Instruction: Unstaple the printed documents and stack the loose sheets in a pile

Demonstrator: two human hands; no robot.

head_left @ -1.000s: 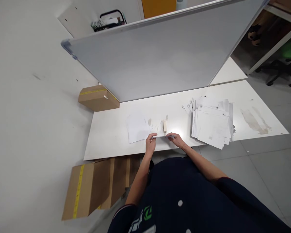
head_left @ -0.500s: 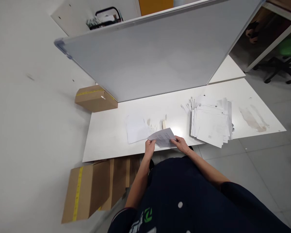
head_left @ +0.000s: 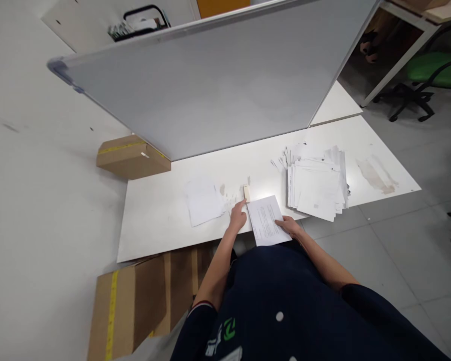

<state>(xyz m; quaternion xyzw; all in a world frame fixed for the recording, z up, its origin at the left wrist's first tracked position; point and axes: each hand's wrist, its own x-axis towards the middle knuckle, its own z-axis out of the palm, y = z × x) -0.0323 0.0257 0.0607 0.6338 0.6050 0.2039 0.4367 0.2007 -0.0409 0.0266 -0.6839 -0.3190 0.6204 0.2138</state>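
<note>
My right hand [head_left: 290, 226] grips the right side of a printed paper sheet [head_left: 266, 220], thumb on top, over the table's front edge. My left hand [head_left: 238, 216] has let the sheet go and is by its upper left corner. The index finger stretches toward a small cream-coloured oblong object [head_left: 246, 192] lying on the table; the fingertip is at its near end, and whether it touches I cannot tell. The other fingers look bent. Left of that hand lie a few white sheets [head_left: 204, 201]. A thick, uneven pile of papers [head_left: 315, 185] lies to the right.
A large whiteboard [head_left: 210, 90] stands along the back of the white table [head_left: 150, 220]. A cardboard box [head_left: 133, 159] sits at the back left corner; more boxes [head_left: 146, 296] stand below the front left edge. A green chair [head_left: 432, 70] is at the far right.
My left hand has left the sheet and moved up to the cream-coloured object. The sheet has turned more upright, held by my right hand. The view has shifted to the right.
</note>
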